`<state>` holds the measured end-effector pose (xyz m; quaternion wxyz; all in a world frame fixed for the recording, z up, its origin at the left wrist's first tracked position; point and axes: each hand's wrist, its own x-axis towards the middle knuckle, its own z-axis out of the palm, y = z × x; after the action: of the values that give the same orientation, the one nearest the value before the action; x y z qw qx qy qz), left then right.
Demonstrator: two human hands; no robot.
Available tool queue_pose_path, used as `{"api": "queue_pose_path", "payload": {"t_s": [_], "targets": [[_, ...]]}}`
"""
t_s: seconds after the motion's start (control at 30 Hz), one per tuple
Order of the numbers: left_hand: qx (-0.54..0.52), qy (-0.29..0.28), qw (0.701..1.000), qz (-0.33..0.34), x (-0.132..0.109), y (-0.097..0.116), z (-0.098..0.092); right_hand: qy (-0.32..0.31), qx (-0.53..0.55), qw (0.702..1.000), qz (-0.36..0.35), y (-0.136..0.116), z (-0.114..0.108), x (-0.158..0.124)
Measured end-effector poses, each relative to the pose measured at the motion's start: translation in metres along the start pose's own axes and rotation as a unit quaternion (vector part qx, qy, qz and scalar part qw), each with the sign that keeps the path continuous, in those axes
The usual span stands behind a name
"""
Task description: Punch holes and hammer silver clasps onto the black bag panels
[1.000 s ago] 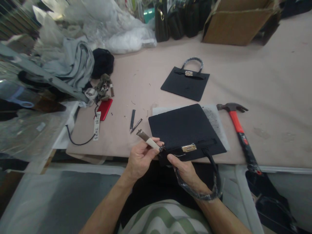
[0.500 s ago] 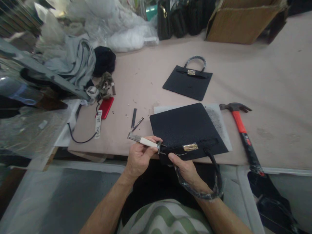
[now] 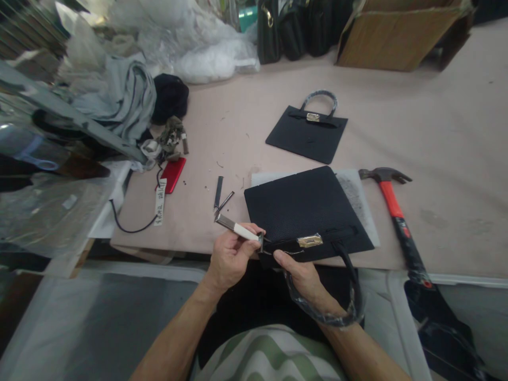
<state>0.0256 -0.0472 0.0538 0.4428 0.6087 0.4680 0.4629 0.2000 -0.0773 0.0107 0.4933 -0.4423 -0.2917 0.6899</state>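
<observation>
My left hand (image 3: 230,256) is closed round a small tool with a white handle and metal end (image 3: 237,228), its tip at the left end of the strap on a black bag panel (image 3: 301,203). My right hand (image 3: 304,278) pinches that panel's lower edge by the strap, just left of the gold clasp (image 3: 309,241). The panel's plastic-wrapped handle (image 3: 349,296) loops over my right wrist and hangs off the table's front edge. The panel lies on a white sheet (image 3: 355,193).
A second black panel with handle and clasp (image 3: 306,132) lies farther back. A red-handled hammer (image 3: 392,211) rests to the right. Two metal strips (image 3: 220,194), a red phone (image 3: 172,174), cloths and plastic bags (image 3: 130,95) sit left; a cardboard box (image 3: 392,34) and dark bags stand behind.
The white-handled tool in my left hand tilted down flatter, then rose again slightly; its tip stays at the strap end. My right hand has kept its grip.
</observation>
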Motion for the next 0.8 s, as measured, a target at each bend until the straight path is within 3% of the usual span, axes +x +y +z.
{"api": "queue_pose_path", "payload": {"t_s": [0.3,0.47,0.8], "targets": [[0.013,0.018,1.0,-0.017,0.003,0.01,0.006,-0.008,-0.045,0.999,-0.007,-0.01,0.005,-0.001],[-0.054,0.016,0.998,-0.03,0.011,0.016,0.011,-0.044,-0.038,0.998,0.004,-0.017,0.005,0.002],[-0.148,0.017,0.983,-0.109,0.019,0.009,0.011,-0.047,-0.063,0.997,0.011,-0.022,0.001,0.003]]}}
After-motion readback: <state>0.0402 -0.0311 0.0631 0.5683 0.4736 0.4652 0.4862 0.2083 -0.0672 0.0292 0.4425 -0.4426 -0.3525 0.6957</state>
